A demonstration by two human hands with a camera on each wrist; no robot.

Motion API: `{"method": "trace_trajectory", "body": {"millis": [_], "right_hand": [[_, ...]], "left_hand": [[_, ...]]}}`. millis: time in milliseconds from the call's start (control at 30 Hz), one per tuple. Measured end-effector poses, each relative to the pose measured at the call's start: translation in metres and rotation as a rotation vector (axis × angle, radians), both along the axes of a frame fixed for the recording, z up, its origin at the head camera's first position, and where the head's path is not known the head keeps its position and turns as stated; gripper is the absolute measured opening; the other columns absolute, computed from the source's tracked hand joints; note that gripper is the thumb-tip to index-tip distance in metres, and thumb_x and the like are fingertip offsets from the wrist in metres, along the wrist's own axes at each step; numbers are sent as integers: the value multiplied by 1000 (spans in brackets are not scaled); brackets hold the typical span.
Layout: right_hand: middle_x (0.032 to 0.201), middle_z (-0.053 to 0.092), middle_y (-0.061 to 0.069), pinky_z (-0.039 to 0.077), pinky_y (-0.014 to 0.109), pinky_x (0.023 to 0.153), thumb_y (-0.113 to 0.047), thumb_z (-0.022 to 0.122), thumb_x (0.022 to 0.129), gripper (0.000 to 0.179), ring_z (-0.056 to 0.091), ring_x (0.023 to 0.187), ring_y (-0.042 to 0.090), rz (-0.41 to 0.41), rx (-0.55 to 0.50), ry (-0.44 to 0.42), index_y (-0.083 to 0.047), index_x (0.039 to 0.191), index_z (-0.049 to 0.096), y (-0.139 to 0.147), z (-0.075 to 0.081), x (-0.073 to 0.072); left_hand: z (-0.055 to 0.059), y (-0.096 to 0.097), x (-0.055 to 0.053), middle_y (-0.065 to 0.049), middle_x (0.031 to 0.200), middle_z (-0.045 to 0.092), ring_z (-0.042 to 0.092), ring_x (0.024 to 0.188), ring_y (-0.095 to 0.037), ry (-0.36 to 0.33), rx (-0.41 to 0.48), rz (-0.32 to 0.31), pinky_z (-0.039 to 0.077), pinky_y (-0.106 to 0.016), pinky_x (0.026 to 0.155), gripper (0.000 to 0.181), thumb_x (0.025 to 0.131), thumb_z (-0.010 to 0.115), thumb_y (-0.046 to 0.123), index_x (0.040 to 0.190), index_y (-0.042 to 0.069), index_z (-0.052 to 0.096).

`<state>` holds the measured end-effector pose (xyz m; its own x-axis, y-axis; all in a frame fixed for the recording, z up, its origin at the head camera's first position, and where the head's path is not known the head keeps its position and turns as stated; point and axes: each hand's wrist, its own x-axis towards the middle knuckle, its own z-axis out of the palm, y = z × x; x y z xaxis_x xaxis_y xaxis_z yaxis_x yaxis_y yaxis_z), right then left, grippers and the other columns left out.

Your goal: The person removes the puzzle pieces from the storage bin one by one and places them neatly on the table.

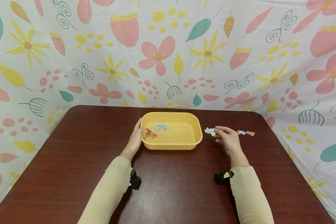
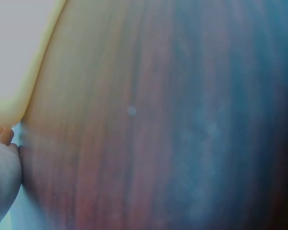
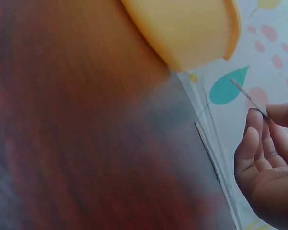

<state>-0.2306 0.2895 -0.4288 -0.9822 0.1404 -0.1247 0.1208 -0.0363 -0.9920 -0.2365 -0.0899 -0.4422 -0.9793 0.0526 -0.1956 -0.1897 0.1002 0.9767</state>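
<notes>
A yellow plastic basin point(image 1: 173, 146) sits near the back of the table. My left hand point(image 1: 135, 137) holds its left side, thumb at the rim and fingers along the outer wall. Just right of the basin, my right hand point(image 1: 226, 138) pinches a thin flat cutout point(image 1: 209, 131), light blue with some yellow, between thumb and fingers. The right wrist view shows this cutout point(image 3: 247, 96) edge-on, raised above the table. Inside the basin lie a red-and-brown cutout point(image 1: 150, 133) and light blue cutout pieces point(image 1: 161, 127), toward the left.
Beyond my right hand, a blue-and-orange cutout point(image 1: 250, 133) lies on the table, partly hidden by the fingers. The dark red-brown table point(image 1: 173, 180) ends close behind the basin, where a flower-patterned cloth point(image 1: 159, 84) hangs. Black wrist cameras point(image 1: 135, 179) sit on both sleeves.
</notes>
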Motion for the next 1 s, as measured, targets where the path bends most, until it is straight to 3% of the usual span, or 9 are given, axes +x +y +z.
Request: {"method": "trace_trajectory", "body": {"millis": [167, 267, 600, 1000], "right_hand": [[82, 64, -10, 53, 19, 59, -20, 65, 89, 28, 63, 67, 4, -4, 44, -22, -4, 112, 63, 4, -2, -2], [81, 65, -10, 53, 20, 59, -19, 63, 90, 43, 64, 67, 3, 11, 78, -36, 6, 124, 54, 6, -1, -3], [79, 63, -14, 55, 22, 63, -15, 57, 93, 48, 65, 68, 2, 122, 237, -134, 13, 131, 46, 14, 0, -5], [84, 65, -8, 56, 25, 68, -18, 54, 95, 47, 67, 73, 3, 176, 354, -203, 11, 131, 47, 17, 4, -9]], "left_hand": [[19, 0, 8, 5, 160, 3, 2, 147, -19, -25, 18, -22, 9, -45, 118, 58, 100, 30, 21, 153, 30, 8], [24, 1, 12, 4, 160, 2, 2, 147, -20, -28, 21, -24, 9, -45, 118, 58, 100, 29, 19, 153, 30, 8], [-2, 0, 0, 8, 160, 5, 4, 147, -19, 8, -8, 0, 12, -45, 118, 58, 99, 30, 26, 153, 34, 10], [-2, 1, 0, 9, 160, 5, 4, 147, -18, 18, 1, 2, 11, -44, 118, 58, 99, 30, 26, 153, 33, 10]]}}
